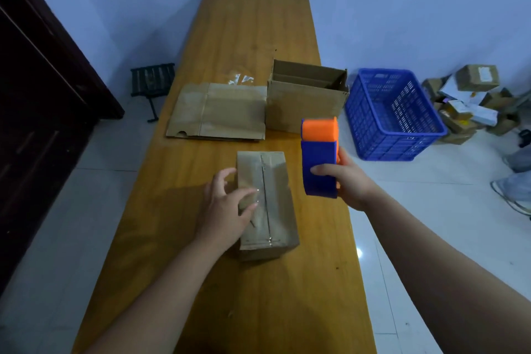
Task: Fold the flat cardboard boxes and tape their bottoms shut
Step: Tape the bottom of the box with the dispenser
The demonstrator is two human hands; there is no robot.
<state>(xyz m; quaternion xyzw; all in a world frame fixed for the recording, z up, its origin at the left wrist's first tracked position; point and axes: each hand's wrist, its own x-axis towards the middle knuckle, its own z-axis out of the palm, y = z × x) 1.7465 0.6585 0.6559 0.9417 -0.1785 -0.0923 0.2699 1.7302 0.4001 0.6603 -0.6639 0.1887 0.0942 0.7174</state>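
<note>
Meanwhile, left hand [224, 207] steadies box [267, 204]; right hand [347, 178] grips tape dispenser [319, 158].

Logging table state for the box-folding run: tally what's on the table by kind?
Folded cardboard boxes: 2 – bottom-up box under the left hand, open box at the far right.
Flat cardboard stack: 1, sheet count unclear.
Tape dispenser: 1, held above the table in the right hand.
Total: 4

We see a blue plastic crate [395, 115] on the floor by the table's [253, 23] right edge. Beyond it lies a pile of parcels [471, 100]. By the left edge stands what may be a small stool [151, 80].
</note>
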